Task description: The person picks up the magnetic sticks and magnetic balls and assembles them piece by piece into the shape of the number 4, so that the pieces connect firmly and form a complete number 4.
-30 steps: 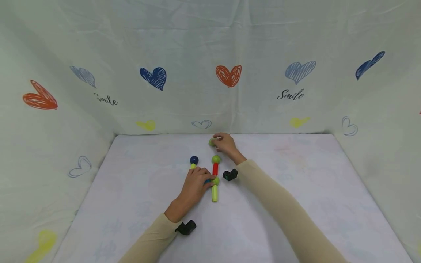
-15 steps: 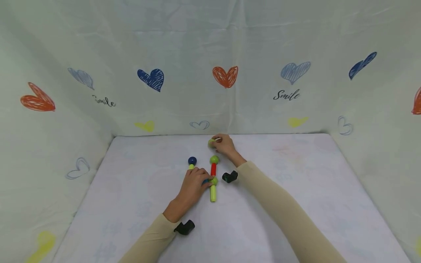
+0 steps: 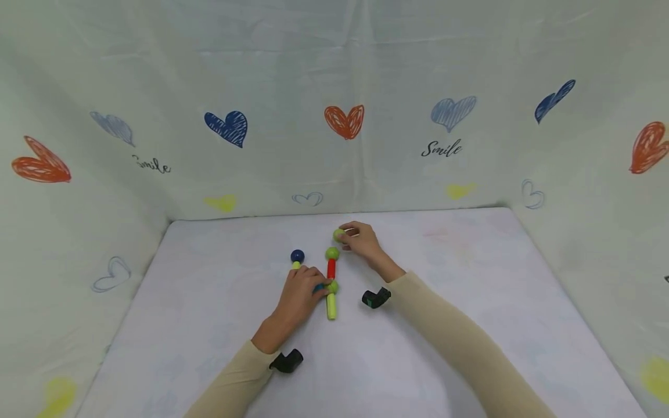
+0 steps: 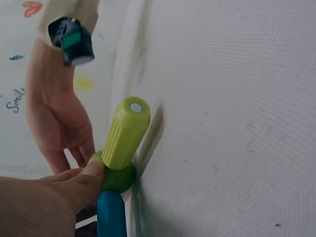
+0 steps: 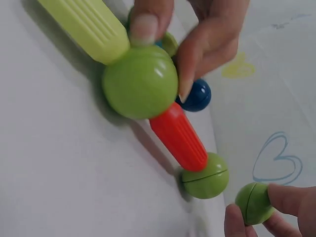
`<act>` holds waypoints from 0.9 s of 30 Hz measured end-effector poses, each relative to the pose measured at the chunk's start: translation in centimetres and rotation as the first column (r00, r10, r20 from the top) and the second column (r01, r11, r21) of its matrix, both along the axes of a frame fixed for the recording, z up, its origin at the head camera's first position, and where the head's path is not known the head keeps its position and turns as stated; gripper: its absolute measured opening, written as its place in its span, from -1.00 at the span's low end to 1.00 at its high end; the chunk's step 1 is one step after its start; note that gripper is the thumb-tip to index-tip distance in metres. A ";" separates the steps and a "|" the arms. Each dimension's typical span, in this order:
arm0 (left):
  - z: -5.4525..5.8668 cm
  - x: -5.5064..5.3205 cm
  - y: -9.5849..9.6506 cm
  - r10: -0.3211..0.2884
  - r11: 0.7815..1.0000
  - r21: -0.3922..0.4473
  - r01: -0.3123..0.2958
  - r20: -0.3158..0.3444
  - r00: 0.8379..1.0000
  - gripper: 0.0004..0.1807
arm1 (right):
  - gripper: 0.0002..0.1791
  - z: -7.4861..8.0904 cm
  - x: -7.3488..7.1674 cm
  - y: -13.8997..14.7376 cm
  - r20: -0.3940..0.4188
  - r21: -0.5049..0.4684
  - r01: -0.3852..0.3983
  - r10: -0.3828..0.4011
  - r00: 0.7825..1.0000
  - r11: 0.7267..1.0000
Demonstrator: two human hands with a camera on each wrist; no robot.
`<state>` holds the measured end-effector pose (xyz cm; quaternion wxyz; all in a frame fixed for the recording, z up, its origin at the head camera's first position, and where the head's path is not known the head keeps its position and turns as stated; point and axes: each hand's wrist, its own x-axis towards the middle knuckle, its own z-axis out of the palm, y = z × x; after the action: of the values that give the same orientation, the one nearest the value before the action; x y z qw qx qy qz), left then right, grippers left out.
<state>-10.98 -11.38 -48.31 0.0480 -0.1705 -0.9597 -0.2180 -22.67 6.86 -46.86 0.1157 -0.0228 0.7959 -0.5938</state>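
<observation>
On the table, a magnetic building piece joins a red rod (image 3: pixel 331 269), a yellow-green rod (image 4: pixel 123 136) and a blue rod (image 4: pixel 111 215) at a green ball (image 5: pixel 140 83). My left hand (image 3: pixel 300 295) pinches that ball between thumb and fingers. Another green ball (image 5: pixel 205 177) caps the red rod's far end. Just beyond it, my right hand (image 3: pixel 364 241) pinches a separate green ball (image 5: pixel 254 203), which touches no rod. A navy ball (image 3: pixel 297 256) sits on a yellow rod (image 3: pixel 296 265) at the left, partly hidden behind my left hand.
The white table (image 3: pixel 219 325) ends at a pale curtain (image 3: pixel 272 69) printed with hearts, which also hangs at both sides. A black wrist camera (image 3: pixel 376 298) sticks out by the right forearm, and another black camera (image 3: pixel 287 361) by the left.
My right hand, with its green ball, has moved a little nearer and to the right of the capped rod. The left hand keeps its hold. The head view has turned slightly right.
</observation>
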 end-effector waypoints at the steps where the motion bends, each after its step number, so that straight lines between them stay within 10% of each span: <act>1: 0.0 0.0 0.0 -0.001 1.000 0.003 0.001 0.000 1.000 -0.75 | -0.65 0.0 0.4 0.2 0.005 -0.005 0.000 0.000 1.000 1.000; 27: -0.1 0.0 -0.1 -0.004 1.000 0.027 0.004 -0.001 1.000 -0.76 | -0.66 -2.6 12.1 3.5 0.026 -0.051 -0.124 0.126 0.992 0.991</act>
<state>-10.96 -11.48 -48.39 0.0502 -0.1720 -0.9563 -0.2309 -10.57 10.36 -49.44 0.1639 -0.0667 0.7764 -0.6049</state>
